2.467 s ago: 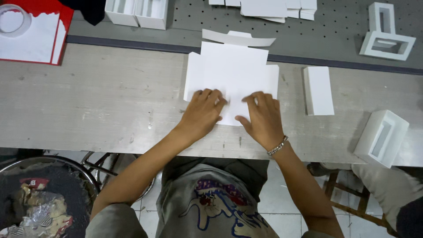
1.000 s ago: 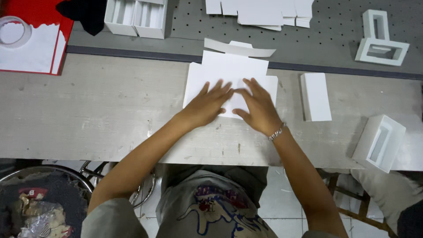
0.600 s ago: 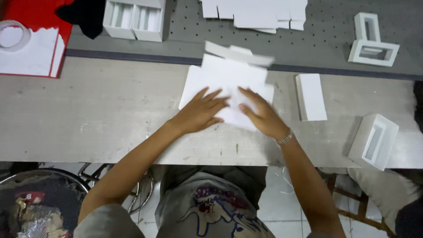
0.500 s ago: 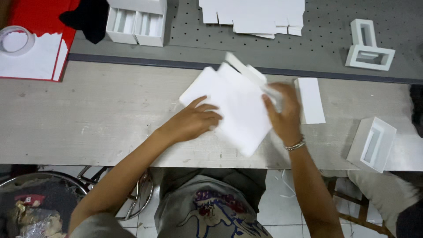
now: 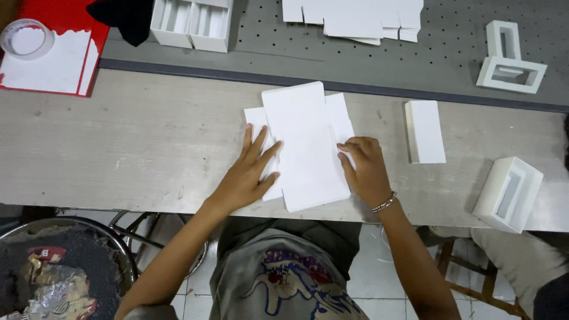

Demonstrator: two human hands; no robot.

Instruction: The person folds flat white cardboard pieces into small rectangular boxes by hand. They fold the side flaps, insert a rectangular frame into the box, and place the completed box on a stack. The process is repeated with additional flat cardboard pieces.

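- Head view: grey worktop (image 5: 118, 142), darker perforated board (image 5: 355, 59) behind it.
- White card blank (image 5: 305, 145) lies flat mid-worktop, long side running away from the person.
- Left hand (image 5: 249, 175): grip spread, palm and fingers flat on the blank's left flap.
- Right hand (image 5: 364, 169): fingers curled, pressing the blank's right edge; not pinching.
- Small flat box (image 5: 427, 130) right of the blank, apart.
- Open box (image 5: 508, 192) at right edge.
- Red sheet (image 5: 53, 47) far left.

Flat white die-cut card (image 5: 305, 145) on bench
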